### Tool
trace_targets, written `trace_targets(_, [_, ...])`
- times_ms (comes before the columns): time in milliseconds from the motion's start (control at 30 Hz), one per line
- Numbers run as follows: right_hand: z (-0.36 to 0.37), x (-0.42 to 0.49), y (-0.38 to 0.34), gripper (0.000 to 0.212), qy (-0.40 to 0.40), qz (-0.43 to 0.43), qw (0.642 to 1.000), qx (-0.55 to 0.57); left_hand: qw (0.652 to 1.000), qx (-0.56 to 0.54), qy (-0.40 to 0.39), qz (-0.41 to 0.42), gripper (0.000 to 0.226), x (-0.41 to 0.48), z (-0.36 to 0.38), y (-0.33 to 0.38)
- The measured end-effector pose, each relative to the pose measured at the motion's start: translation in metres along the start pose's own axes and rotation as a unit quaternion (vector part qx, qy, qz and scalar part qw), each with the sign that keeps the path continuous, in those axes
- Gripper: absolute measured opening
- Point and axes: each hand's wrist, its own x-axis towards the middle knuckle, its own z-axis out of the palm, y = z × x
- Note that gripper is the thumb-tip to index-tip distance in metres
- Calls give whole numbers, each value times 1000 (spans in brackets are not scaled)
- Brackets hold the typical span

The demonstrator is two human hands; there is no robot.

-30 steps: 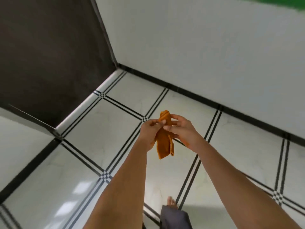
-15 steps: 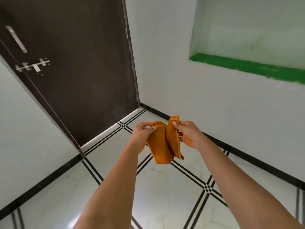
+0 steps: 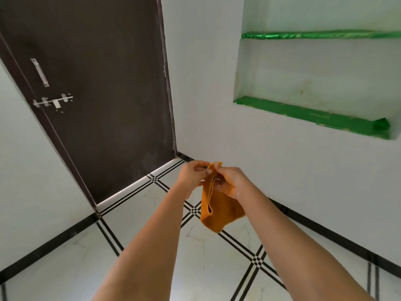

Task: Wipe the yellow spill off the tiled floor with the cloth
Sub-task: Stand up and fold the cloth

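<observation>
An orange cloth [image 3: 218, 210] hangs folded in front of me, well above the white tiled floor [image 3: 152, 242]. My left hand [image 3: 192, 177] pinches its top edge from the left. My right hand [image 3: 231, 181] grips the same top edge from the right, fingers closed on the fabric. The two hands almost touch. No yellow spill shows on the visible floor.
A dark brown door [image 3: 104, 88] with a metal latch [image 3: 53, 102] stands shut at the left. White walls meet in the corner ahead. A recessed wall niche with green shelves [image 3: 310, 115] sits at upper right. Black skirting [image 3: 338, 237] lines the floor edge.
The view has tilted upward, showing more door and niche. My hands have come together at the cloth's top, and the cloth now hangs folded instead of spread between them.
</observation>
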Motion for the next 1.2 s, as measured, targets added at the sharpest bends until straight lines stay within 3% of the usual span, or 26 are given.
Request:
trace_targets(100, [-20,-8,-14,33,-43,-7,999,-9,999,-7,-37,6,28,-4,6,10])
trace_targets(267, [-47,-19,-26,24,-101,-41,994,-1,995,8,-95,-5,26,-5,13,24])
trace_targets(400, [-54,-21,-21,15,-88,-53,994,-28,992,7,-121,-23,29,-5,19,24])
trace_targets(467, [-54,-20,-18,19,-74,-54,995,-32,993,3,-114,-23,27,-6,23,22])
trace_targets(600, [-54,-20,-11,7,-53,-72,994,-66,995,-17,-94,-22,17,-13,27,17])
trace_targets(900, [-47,-30,-23,7,-25,-116,990,-80,990,-135,-7,28,5,-23,35,20])
trace_targets(1200, [-50,-36,-30,9,-19,-124,990,-71,974,-223,37,19,9,-24,42,24])
